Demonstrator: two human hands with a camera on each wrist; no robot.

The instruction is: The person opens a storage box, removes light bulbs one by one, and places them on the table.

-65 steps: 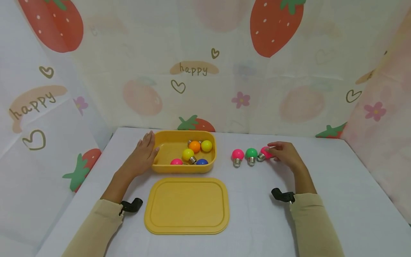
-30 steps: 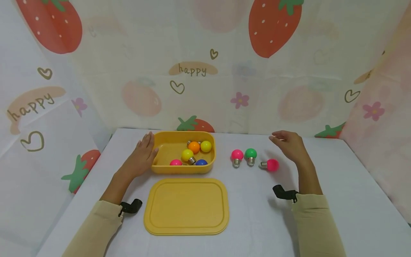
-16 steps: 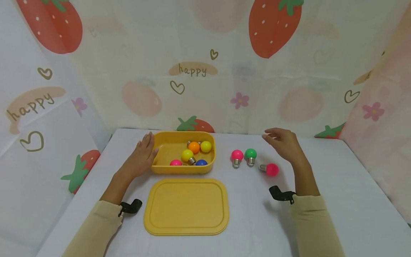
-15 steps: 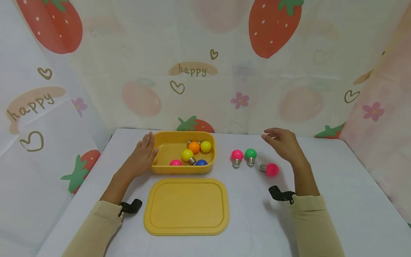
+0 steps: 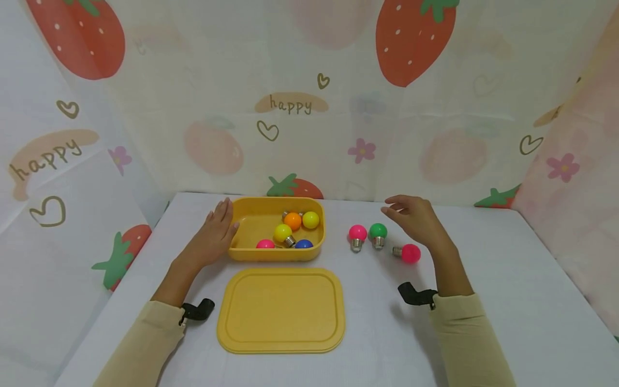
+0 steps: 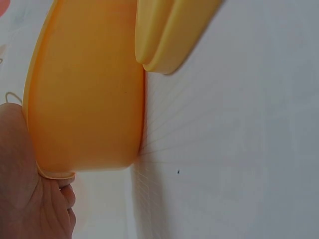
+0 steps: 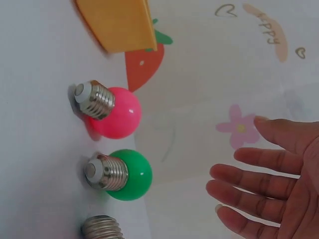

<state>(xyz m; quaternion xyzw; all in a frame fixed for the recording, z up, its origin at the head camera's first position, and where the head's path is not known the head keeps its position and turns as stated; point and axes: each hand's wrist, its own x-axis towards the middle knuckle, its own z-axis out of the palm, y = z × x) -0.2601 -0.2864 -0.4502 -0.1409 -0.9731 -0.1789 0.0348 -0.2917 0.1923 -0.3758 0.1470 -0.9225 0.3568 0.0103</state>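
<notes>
A yellow box (image 5: 245,221) at the back of the table holds several coloured bulbs: orange (image 5: 293,221), two yellow, a pink and a blue. My left hand (image 5: 213,235) rests flat against the box's left end (image 6: 84,99). My right hand (image 5: 411,216) hovers with relaxed fingers (image 7: 259,184) above and just behind the green bulb (image 5: 378,232), holding nothing. A pink bulb (image 5: 358,234) stands upside down left of the green one (image 7: 124,175). Another pink bulb (image 5: 410,253) lies on its side near my right wrist.
The box's yellow lid (image 5: 281,310) lies flat on the white table (image 5: 508,279) in front of the box. Strawberry-print cloth walls (image 5: 309,97) close in the back and both sides. Black wrist straps (image 5: 416,295) sit on both forearms.
My right hand let go of the pink bulb, which rolled onto its side toward me. The hand rose and drifted left over the green bulb. My left hand stayed put.
</notes>
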